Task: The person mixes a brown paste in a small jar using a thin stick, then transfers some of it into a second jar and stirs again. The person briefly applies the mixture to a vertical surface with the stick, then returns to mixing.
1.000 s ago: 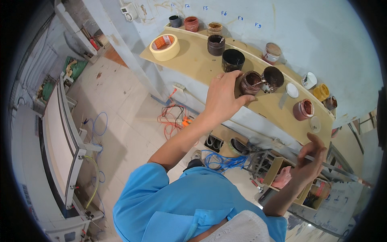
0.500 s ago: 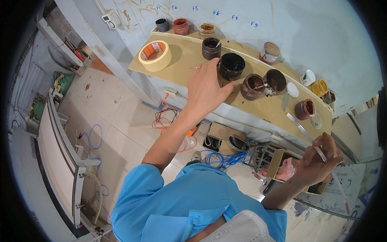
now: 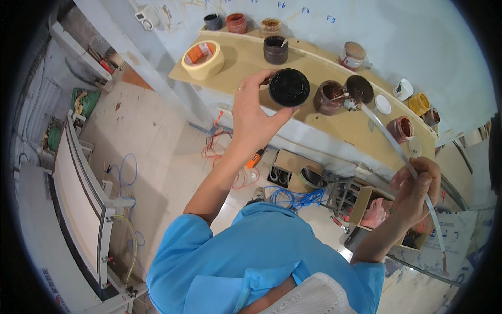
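My left hand point(image 3: 255, 112) grips a round black jar point(image 3: 289, 88) with glossy dark contents, fingers on its far left side and thumb at the near side. The jar appears raised off the narrow tan shelf point(image 3: 240, 78), over its front edge. In my right hand point(image 3: 415, 191) is a long, thin, whitish flexible strip point(image 3: 393, 137), pinched between thumb and fingers. Its upper end points toward a brown-stained jar point(image 3: 328, 98) and an open dark-smeared tub point(image 3: 359, 90). Its lower end, brownish at the tip, hangs below my hand.
Masking tape point(image 3: 203, 60) lies at the shelf's left. A dark jar with a stick point(image 3: 275, 49), a reddish jar point(image 3: 400, 129), a yellow pot point(image 3: 419, 104) and a white lid point(image 3: 383, 104) stand along it. Below are blue hose point(image 3: 298, 198) and an open box point(image 3: 366, 209).
My left hand has closed on the black jar and brought it left and toward me off its spot. The right hand's strip has swung up toward the dark-smeared tub.
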`<state>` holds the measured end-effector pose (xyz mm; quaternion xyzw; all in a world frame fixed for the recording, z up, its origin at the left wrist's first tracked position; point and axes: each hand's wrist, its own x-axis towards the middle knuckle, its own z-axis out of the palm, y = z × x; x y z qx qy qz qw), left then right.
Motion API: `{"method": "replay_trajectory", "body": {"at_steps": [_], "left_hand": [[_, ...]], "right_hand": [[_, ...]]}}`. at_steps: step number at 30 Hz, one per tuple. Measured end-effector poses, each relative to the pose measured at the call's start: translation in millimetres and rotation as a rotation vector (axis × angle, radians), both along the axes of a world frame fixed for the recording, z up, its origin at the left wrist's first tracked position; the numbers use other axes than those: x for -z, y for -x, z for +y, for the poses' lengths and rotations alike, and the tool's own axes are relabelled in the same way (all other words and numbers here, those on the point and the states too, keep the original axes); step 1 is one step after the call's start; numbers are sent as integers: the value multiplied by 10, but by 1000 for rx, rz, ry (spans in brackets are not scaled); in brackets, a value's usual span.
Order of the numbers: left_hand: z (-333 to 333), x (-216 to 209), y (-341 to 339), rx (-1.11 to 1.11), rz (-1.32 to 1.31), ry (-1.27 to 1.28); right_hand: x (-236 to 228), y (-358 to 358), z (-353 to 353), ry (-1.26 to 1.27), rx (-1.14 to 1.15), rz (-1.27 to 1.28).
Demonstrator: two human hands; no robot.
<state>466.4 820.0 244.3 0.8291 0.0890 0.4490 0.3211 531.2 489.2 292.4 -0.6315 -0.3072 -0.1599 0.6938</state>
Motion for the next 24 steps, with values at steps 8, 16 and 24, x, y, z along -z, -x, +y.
{"method": "replay_trajectory", "body": {"at_steps": [8,16,24], "left_hand": [[-158,321,672,194,-47,185],[-265,566,903,121,86,98],[-457,878,796,251,229,157]], "right_hand": [[-360,255,758,378,-353,-174],[104,278,995,567,-576,58],[417,93,641,723,-515,138]]}}
